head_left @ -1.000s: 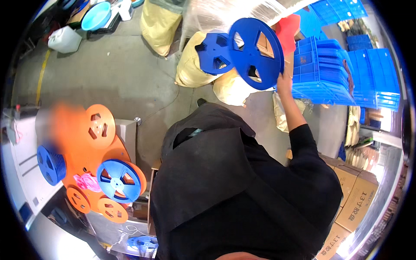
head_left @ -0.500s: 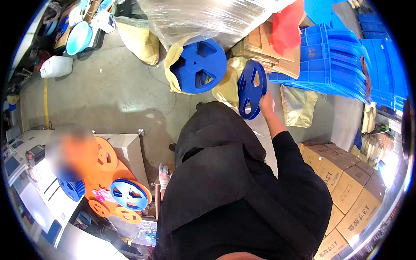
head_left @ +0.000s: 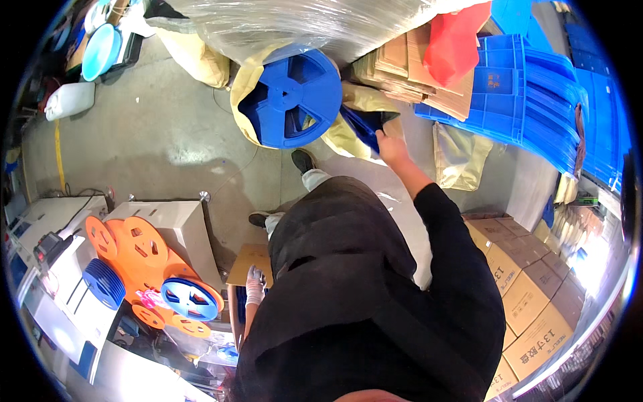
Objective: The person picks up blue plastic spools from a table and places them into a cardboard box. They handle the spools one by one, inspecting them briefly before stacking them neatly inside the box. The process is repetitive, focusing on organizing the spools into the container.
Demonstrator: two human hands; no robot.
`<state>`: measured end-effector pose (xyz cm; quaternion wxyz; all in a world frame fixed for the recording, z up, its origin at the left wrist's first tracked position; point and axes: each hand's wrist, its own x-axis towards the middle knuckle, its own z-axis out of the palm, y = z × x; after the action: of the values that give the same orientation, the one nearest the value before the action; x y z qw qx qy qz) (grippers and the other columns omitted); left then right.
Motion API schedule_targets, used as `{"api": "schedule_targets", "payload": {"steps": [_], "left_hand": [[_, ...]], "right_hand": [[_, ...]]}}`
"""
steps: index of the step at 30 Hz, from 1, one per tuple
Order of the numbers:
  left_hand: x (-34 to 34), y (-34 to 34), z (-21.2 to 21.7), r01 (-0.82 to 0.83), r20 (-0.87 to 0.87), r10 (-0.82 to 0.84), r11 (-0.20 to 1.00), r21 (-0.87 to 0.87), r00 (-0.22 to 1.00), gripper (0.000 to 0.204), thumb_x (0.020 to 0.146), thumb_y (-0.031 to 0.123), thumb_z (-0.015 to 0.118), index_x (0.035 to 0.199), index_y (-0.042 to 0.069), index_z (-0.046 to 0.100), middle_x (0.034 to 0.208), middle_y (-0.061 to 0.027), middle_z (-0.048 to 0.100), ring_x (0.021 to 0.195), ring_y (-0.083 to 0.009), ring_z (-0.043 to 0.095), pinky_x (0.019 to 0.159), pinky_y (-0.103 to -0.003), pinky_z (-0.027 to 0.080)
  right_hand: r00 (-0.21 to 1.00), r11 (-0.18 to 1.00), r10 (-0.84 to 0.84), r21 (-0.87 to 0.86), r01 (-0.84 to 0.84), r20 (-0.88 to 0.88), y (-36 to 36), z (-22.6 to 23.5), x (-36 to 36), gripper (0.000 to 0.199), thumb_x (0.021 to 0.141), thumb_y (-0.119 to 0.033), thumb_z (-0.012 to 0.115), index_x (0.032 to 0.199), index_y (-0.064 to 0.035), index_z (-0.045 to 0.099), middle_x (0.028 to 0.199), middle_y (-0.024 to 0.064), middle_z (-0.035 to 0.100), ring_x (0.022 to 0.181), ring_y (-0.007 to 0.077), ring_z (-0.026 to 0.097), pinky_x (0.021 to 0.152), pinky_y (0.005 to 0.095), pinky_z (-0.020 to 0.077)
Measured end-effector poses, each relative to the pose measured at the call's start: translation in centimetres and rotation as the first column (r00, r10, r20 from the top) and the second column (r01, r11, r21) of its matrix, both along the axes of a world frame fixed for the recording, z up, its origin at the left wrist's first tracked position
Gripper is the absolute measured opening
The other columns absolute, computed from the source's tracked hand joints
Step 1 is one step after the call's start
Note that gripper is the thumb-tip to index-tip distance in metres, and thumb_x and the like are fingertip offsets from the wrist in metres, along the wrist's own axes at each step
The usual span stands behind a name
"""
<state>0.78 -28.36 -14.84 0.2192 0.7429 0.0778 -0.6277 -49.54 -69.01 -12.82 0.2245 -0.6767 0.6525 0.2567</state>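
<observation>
My right hand (head_left: 394, 147) reaches forward, its fingers closed on the rim of a dark blue reel (head_left: 362, 126). That reel is steeply tilted at the mouth of a yellowish woven bag (head_left: 343, 139), and part of it is hidden. Just left of it, a large blue spoked reel (head_left: 288, 90) rests in another yellowish bag (head_left: 245, 87). Low at my left side is my left hand (head_left: 254, 287) in a pale glove, beside a cardboard box (head_left: 246, 260). Its fingers look partly stretched, with nothing clearly held.
Orange reels (head_left: 144, 241) and blue reels (head_left: 191, 299) lie on the left. Stacked cartons (head_left: 536, 295) stand on the right. Ahead are a plastic-wrapped load (head_left: 301, 23), flattened cardboard (head_left: 402, 60), a red bag (head_left: 455, 43) and blue crates (head_left: 499, 80).
My right hand has moved left with the blue reel, which has turned from showing its face to nearly edge-on at the bag. My view has shifted, and my shoes now show.
</observation>
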Motion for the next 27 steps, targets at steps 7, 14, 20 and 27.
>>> {"api": "schedule_targets", "payload": {"steps": [7,14,20,27], "left_hand": [[-2.2,-5.2,3.2,-0.142,0.088,0.144,0.989,-0.026,0.986,0.050,0.091,0.017,0.058,0.139,0.014,0.045,0.086,0.0017,0.056,0.070,-0.0077,0.052,0.061,-0.022,0.041],[-5.0,-4.2,1.6,0.156,-0.016,-0.156,0.987,0.020,0.988,0.052,0.092,0.021,0.053,0.142,0.014,0.039,0.096,-0.0032,0.060,0.073,-0.0108,0.055,0.063,-0.025,0.046],[-8.2,-5.6,3.0,-0.159,0.002,0.159,0.986,0.040,0.987,0.049,0.093,0.013,0.053,0.140,0.006,0.043,0.104,-0.0034,0.059,0.087,-0.0116,0.054,0.076,-0.024,0.046],[-9.4,2.6,-1.7,0.858,0.718,-0.575,0.511,-0.060,0.392,0.046,0.097,0.021,0.051,0.139,0.003,0.046,0.130,-0.0147,0.055,0.122,-0.0249,0.051,0.106,-0.033,0.036]], "right_hand": [[0.986,0.975,-0.066,-0.219,0.031,-0.155,-4.7,-2.7,-4.2,0.028,0.091,-0.014,0.046,0.117,-0.0033,0.051,0.106,0.0141,0.067,0.075,0.0344,0.069,0.065,0.0475,0.0556],[0.962,0.990,-0.104,0.065,0.124,-0.252,3.8,-11.6,-4.7,0.031,0.093,-0.019,0.045,0.118,-0.0167,0.063,0.103,0.0138,0.070,0.086,0.0301,0.069,0.068,0.0457,0.0558],[0.979,0.980,-0.174,0.076,0.182,-0.105,1.4,-11.3,-8.8,0.032,0.091,-0.026,0.047,0.115,-0.0117,0.063,0.111,0.0183,0.065,0.101,0.0387,0.063,0.085,0.0479,0.0496],[0.915,0.980,0.196,-0.048,-0.192,0.352,5.9,-8.4,8.1,0.038,0.086,-0.015,0.059,0.123,-0.0073,0.059,0.102,0.0182,0.067,0.093,0.0345,0.064,0.082,0.0435,0.0494]]}}
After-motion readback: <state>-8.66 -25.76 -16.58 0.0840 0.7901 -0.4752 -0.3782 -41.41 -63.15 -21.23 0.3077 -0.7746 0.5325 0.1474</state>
